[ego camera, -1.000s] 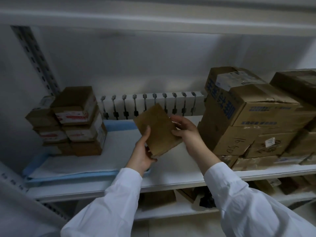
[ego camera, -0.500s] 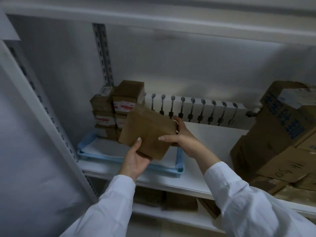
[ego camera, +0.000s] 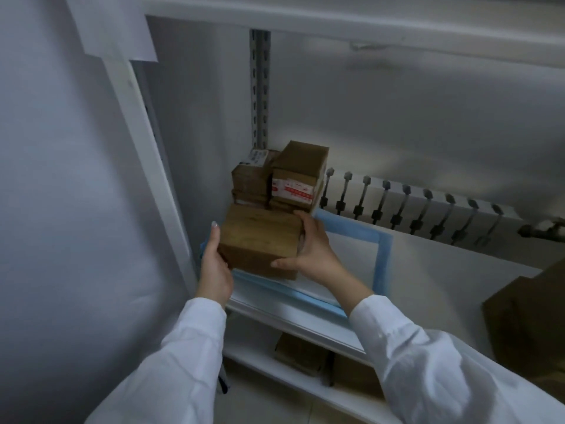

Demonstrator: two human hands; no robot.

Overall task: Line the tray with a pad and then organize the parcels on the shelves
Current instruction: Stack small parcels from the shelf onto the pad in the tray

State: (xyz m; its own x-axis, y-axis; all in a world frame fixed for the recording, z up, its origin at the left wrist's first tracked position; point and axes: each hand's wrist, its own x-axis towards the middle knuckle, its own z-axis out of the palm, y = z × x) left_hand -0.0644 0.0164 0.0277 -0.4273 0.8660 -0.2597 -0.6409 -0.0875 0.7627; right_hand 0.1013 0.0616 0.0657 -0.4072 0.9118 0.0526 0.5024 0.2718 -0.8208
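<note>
Parcel (ego camera: 260, 237) is being held centre-left of the frame over the padded tray (ego camera: 383, 252), left hand (ego camera: 215, 267) and right hand (ego camera: 312, 255) wrapping fingers round its sides; lowering it flat, flush against the stack (ego camera: 293, 175) behind, is looking wisest.

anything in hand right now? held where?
Yes: a brown parcel, held by both hands. Left hand grips its left side; right hand grips its right side, fingers along the far edge, thumb on the near corner.

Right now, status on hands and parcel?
Left hand, right hand both grip the brown parcel. Parcel at padded tray left end, before stacked parcels. No obstruction seen.
</note>
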